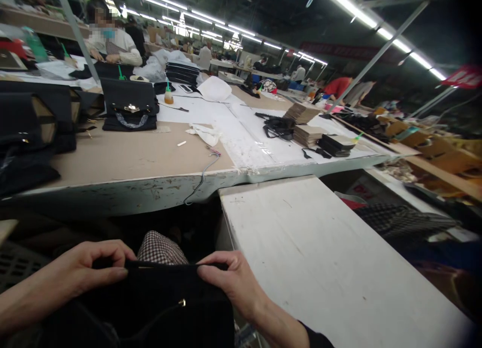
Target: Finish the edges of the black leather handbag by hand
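Note:
A black bag (158, 300) with a small gold metal piece on its front lies over the lap at the bottom of the head view. My left hand (100, 265) pinches its top edge at the left, thumb in front and fingers behind. Farther right along the same edge, my right hand (229, 275) pinches it in the same way. Between the two hands the edge runs nearly straight. The lower part of the bag is dark and hard to make out.
Ahead stands a worktable (146, 159) with a finished-looking black handbag (130, 104), a glue bottle (168, 95), black straps (276, 127) and stacked pieces (307, 135). A white bench (301, 237) juts out at right. Across the table sits a person (113, 44).

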`<state>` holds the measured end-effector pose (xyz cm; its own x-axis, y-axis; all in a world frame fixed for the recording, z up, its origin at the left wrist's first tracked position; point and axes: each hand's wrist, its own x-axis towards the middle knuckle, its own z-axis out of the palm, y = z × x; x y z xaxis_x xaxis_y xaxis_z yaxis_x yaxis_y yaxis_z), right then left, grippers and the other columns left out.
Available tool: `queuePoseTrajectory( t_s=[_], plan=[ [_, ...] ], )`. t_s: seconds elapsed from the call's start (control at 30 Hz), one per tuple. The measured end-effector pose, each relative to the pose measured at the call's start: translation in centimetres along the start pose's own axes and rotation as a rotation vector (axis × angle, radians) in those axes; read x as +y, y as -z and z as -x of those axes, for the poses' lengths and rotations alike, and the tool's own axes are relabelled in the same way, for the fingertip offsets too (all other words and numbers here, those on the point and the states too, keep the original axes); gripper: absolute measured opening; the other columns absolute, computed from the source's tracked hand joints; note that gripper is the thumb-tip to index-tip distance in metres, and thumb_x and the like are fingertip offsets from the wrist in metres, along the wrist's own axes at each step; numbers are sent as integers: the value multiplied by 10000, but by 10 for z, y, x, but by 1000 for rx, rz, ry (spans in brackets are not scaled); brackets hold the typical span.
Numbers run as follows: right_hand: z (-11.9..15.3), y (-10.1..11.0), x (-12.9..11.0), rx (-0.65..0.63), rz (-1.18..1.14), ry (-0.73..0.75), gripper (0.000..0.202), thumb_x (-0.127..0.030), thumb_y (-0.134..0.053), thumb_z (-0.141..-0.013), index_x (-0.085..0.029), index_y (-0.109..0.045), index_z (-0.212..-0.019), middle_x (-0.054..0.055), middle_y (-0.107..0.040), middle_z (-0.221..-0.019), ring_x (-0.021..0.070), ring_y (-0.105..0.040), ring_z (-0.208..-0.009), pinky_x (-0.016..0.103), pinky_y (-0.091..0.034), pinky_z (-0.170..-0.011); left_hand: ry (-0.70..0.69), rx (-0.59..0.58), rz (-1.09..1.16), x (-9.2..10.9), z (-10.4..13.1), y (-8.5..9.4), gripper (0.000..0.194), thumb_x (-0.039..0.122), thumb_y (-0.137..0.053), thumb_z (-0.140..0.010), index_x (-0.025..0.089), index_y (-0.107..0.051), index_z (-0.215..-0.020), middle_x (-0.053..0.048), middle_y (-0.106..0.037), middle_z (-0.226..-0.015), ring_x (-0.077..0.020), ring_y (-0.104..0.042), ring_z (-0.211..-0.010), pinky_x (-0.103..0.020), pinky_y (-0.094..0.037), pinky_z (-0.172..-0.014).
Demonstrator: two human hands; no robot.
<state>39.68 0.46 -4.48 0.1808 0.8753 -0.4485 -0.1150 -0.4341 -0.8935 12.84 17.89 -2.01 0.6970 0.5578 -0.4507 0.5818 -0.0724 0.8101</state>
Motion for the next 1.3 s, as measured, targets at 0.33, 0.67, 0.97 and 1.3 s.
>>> queuePoseTrajectory(
  t_s=[0.33,0.67,0.97,1.3],
  plan=[
    [-28,14,-71,-617,743,171,219,-268,-513,-927,-162,-692,-860,-18,-536,-698,104,-460,-627,225,-313,-555,2,10,25,3,1,-3,253,416,-704,-788,189,-631,-703,-32,-737,-1020,-232,-642,-867,-292,-482,-747],
    [-85,-45,-79,-986,896,342,294,-368,-488,-996,-184,-486,-767,-52,-428,-647,83,-428,-570,214,-320,-532,16,59,52,-5,-6,-8,227,369,-705,-783,167,-629,-712,-5,-713,-864,-135,-501,-638,-250,-349,-583],
    [-83,-46,-71,-953,779,413,254,-254,-474,-991,-182,-462,-748,-61,-394,-636,71,-394,-559,210,-309,-542,39,113,13,-1,-2,-8,210,373,-702,-754,179,-655,-691,-20,-757,-913,-197,-638,-745,-267,-436,-649],
    [-77,-50,-71,-938,774,403,255,-263,-489,-968,-185,-445,-729,-64,-387,-626,73,-391,-568,218,-311,-548,11,156,-24,1,-9,-12,210,317,-703,-706,182,-594,-587,-28,-755,-808,-218,-660,-763,-283,-448,-662]
  ],
)
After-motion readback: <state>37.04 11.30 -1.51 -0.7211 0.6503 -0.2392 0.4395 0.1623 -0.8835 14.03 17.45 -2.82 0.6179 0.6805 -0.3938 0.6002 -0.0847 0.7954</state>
